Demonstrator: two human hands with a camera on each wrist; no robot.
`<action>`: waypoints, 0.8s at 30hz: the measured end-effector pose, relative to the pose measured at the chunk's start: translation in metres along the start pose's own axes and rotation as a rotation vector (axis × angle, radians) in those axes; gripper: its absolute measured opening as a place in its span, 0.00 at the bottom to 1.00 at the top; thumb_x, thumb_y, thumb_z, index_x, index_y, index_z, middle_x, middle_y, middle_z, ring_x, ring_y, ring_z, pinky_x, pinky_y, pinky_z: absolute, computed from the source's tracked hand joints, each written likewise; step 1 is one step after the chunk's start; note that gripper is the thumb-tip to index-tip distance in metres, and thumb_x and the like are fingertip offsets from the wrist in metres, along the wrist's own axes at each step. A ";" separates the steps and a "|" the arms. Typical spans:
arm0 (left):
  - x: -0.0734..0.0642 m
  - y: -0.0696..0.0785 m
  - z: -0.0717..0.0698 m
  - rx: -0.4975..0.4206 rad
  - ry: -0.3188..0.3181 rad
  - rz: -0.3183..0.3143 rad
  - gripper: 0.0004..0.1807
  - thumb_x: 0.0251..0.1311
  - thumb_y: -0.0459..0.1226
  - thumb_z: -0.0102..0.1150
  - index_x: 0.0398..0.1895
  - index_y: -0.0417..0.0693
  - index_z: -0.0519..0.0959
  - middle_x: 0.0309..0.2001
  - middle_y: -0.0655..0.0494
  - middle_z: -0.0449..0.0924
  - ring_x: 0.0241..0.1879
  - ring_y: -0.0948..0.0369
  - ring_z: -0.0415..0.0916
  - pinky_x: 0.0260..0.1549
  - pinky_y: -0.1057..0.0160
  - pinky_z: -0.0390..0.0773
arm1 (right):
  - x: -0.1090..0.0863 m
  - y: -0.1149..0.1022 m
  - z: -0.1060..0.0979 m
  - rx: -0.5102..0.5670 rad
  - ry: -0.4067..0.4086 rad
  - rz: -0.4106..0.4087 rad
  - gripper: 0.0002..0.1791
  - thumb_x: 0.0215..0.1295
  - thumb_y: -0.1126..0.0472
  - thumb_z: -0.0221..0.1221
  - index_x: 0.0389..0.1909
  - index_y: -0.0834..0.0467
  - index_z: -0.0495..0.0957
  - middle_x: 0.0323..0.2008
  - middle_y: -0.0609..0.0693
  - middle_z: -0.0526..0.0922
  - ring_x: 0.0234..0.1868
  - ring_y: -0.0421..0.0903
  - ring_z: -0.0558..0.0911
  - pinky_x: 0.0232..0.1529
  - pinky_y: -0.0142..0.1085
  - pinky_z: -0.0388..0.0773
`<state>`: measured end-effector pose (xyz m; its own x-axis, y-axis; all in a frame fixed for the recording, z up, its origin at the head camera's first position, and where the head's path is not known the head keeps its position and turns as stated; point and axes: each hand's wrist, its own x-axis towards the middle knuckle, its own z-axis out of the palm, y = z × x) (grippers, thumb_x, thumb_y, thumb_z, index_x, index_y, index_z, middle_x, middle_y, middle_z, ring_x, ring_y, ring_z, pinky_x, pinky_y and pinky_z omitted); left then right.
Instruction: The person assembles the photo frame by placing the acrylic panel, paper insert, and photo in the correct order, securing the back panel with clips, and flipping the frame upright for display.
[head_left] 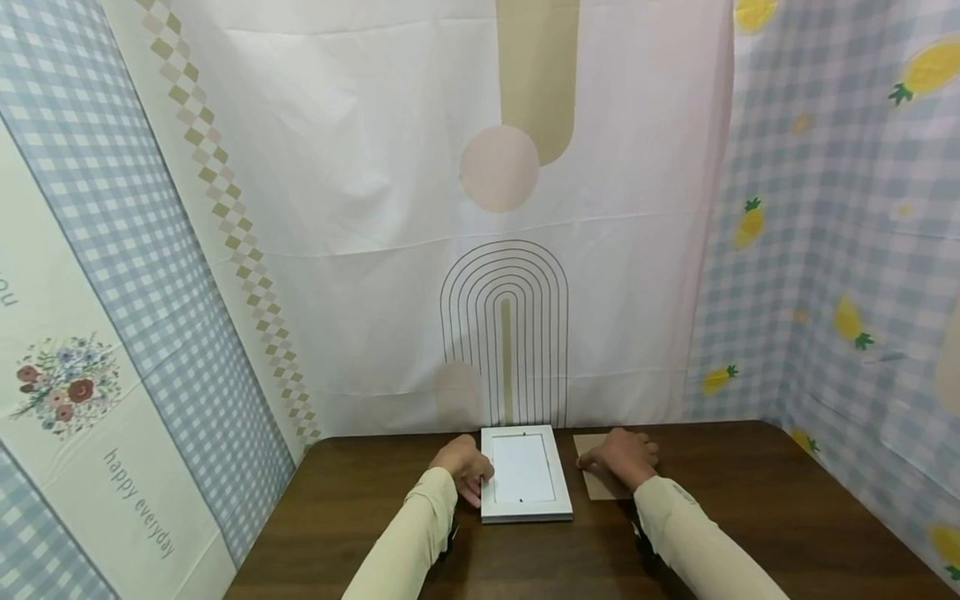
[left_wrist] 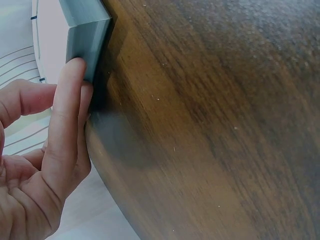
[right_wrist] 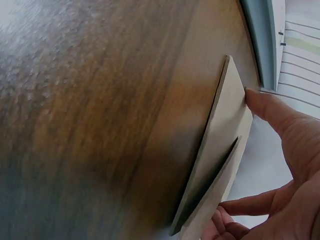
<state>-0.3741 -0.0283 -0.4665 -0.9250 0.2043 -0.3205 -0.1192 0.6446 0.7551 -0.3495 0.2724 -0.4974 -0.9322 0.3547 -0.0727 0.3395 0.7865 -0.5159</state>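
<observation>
White picture frame (head_left: 540, 507) on dark wood table (head_left: 352, 512), white inner panel (head_left: 521, 469) facing up. Left hand (head_left: 462, 467) at frame's left edge: one finger nearly straight against side wall, another digit bent at rim; clasp or mere contact, cannot tell. Right of frame, just apart: brown backing board (head_left: 602, 486), stand flap (right_wrist: 215, 187) angled up. Right hand (head_left: 625, 456) part-closed, gripping board between thumb and fingers.

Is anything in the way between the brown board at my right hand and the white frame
Nothing visible stands between them: a bare strip of table separates the brown board from the white frame on its left.
</observation>
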 end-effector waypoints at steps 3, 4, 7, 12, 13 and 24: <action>0.001 0.000 0.000 -0.013 -0.005 -0.003 0.07 0.62 0.23 0.67 0.38 0.31 0.77 0.31 0.33 0.84 0.22 0.47 0.89 0.26 0.54 0.97 | -0.001 0.000 0.000 -0.004 0.001 -0.013 0.40 0.55 0.41 0.82 0.48 0.75 0.85 0.57 0.87 0.74 0.59 0.82 0.73 0.57 0.68 0.85; 0.001 0.000 0.000 -0.012 -0.005 -0.004 0.06 0.62 0.23 0.67 0.37 0.31 0.78 0.31 0.33 0.84 0.21 0.48 0.89 0.26 0.54 0.97 | -0.001 0.000 -0.001 -0.003 0.003 -0.017 0.40 0.55 0.41 0.81 0.48 0.75 0.85 0.56 0.87 0.74 0.59 0.82 0.73 0.57 0.68 0.85; 0.001 0.000 -0.001 -0.008 -0.005 -0.011 0.06 0.63 0.24 0.67 0.37 0.32 0.77 0.30 0.34 0.84 0.21 0.48 0.89 0.28 0.53 0.98 | 0.000 -0.001 0.000 -0.004 0.004 -0.021 0.38 0.56 0.41 0.80 0.47 0.74 0.86 0.56 0.86 0.74 0.59 0.82 0.73 0.56 0.68 0.85; -0.001 0.002 -0.002 -0.016 -0.004 -0.015 0.07 0.63 0.24 0.67 0.37 0.33 0.77 0.31 0.35 0.84 0.24 0.46 0.91 0.32 0.52 0.99 | 0.001 0.000 0.001 -0.016 0.012 -0.026 0.39 0.57 0.40 0.79 0.48 0.74 0.86 0.56 0.87 0.74 0.60 0.82 0.73 0.56 0.67 0.85; -0.002 0.002 -0.002 -0.024 -0.005 -0.016 0.07 0.63 0.24 0.67 0.37 0.33 0.77 0.32 0.35 0.84 0.25 0.45 0.91 0.32 0.51 0.99 | 0.001 0.000 0.002 -0.022 0.014 -0.029 0.40 0.57 0.39 0.79 0.48 0.75 0.86 0.56 0.87 0.74 0.60 0.83 0.73 0.56 0.67 0.85; -0.001 0.000 0.000 -0.027 0.000 -0.022 0.06 0.64 0.24 0.67 0.37 0.31 0.78 0.32 0.35 0.84 0.26 0.45 0.91 0.30 0.53 0.99 | 0.000 0.004 0.005 -0.049 0.024 -0.052 0.44 0.58 0.35 0.77 0.49 0.76 0.86 0.57 0.89 0.73 0.61 0.85 0.73 0.55 0.68 0.86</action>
<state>-0.3727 -0.0282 -0.4661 -0.9220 0.1899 -0.3373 -0.1496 0.6289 0.7630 -0.3485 0.2726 -0.5040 -0.9456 0.3242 -0.0259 0.2968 0.8277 -0.4763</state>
